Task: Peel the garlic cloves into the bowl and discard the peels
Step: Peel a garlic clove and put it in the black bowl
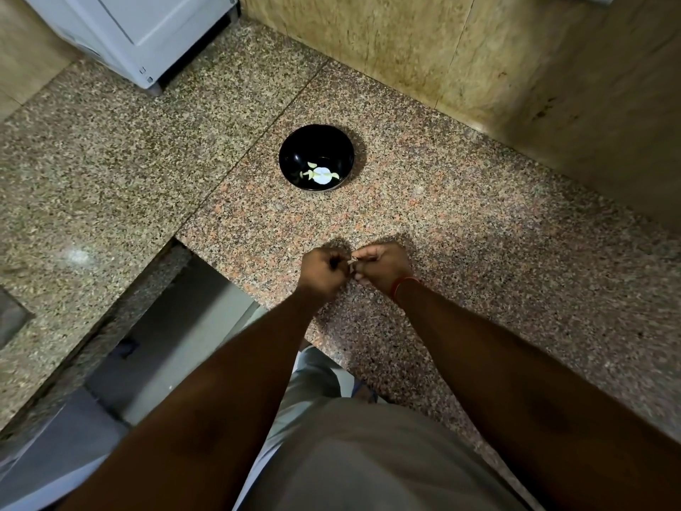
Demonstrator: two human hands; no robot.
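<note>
Both hands meet just below the middle of the frame, the left hand (320, 269) and the right hand (383, 265) curled into tight grips with fingertips nearly touching, and a pale sliver shows between them, most likely a garlic clove (352, 262), though it is too small to be sure. This looks like the peeling step itself, skin being worked loose. Above them, a little above the centre of the frame and well apart from the hands, sits the black bowl (294, 149), with a few pale pieces (320, 174) at its bottom; whether cloves or peel, I cannot tell. The next move calls for a short reach forward over bare speckled counter (460, 230), nothing in the way. Mind the lower left, where the counter edge cuts away to a drop just beside the left wrist. A white appliance (140, 35) stands in the upper left, well clear.
</note>
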